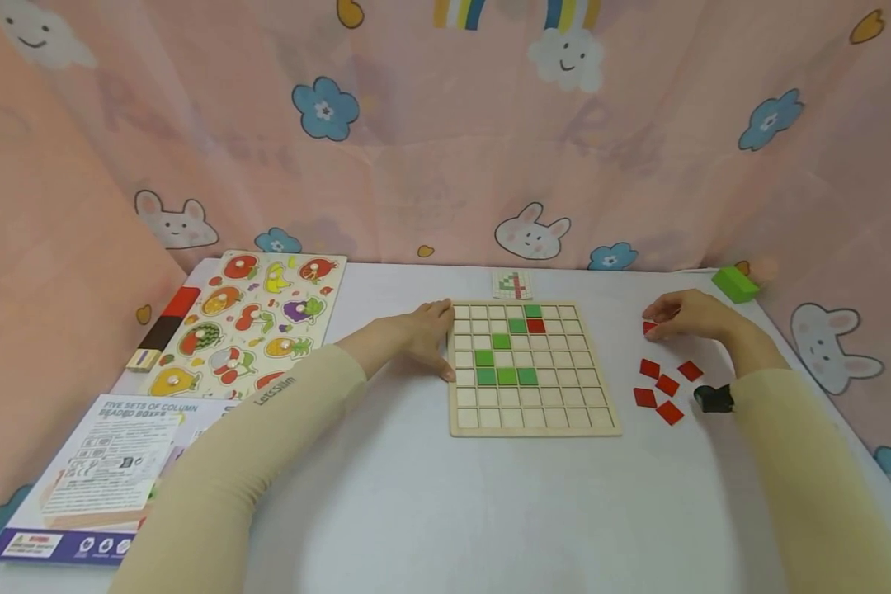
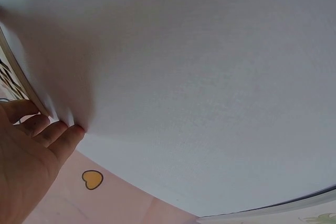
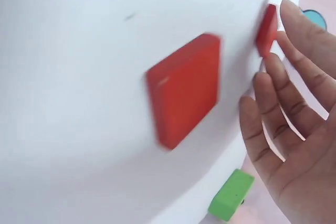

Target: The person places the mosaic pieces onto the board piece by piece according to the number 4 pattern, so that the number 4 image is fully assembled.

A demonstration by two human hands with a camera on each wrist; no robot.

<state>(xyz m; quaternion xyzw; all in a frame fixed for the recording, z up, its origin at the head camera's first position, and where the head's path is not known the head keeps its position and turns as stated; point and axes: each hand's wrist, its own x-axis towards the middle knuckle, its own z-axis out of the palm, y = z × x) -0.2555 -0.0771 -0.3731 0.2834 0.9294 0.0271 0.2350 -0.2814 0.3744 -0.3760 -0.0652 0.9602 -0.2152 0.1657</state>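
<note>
A wooden grid board (image 1: pixel 535 431) lies mid-table, with several green tiles (image 1: pixel 506 377) and one red tile (image 1: pixel 536 327) in its squares. My left hand (image 1: pixel 425 334) rests against the board's left edge, thumb and fingers spread along it. In the left wrist view its fingertips (image 2: pixel 76 130) reach the table beside the edge. To the right of the board, my right hand (image 1: pixel 686 313) pinches a red square tile (image 3: pixel 266 31) at its fingertips, low over the table. Several loose red tiles (image 1: pixel 667 385) lie just nearer, one of them large in the right wrist view.
A small pattern card (image 1: pixel 512 285) lies behind the board. At the left are a fruit puzzle board (image 1: pixel 267 330), a red, black and wooden block row (image 1: pixel 165 326) and a printed box (image 1: pixel 104 470). A green block (image 1: pixel 735 285) sits at the back right corner.
</note>
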